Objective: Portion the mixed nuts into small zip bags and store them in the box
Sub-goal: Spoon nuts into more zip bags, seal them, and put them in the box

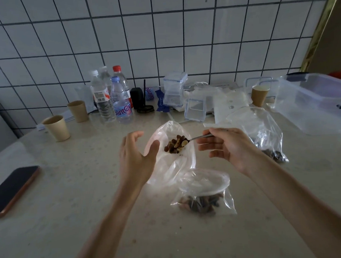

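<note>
A: What are the hands doing?

B: The right hand [229,146] pinches a spoon [199,137] heaped with nuts [175,143]. The spoon points left, its bowl over the open bag [168,169]. The left hand [136,156] is wide, fingers spread, touching that bag's left side.

A: Which hand tips them in?

B: The right, I think; the bag's mouth sits right under the spoon. A filled bag [205,198] lies nearer. The box [316,104] waits far right on the surface [70,204].

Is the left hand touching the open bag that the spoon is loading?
Touching. In the head view the left hand has its thumb against the open bag at its mouth edge, while the spoon brings in nuts.
</note>
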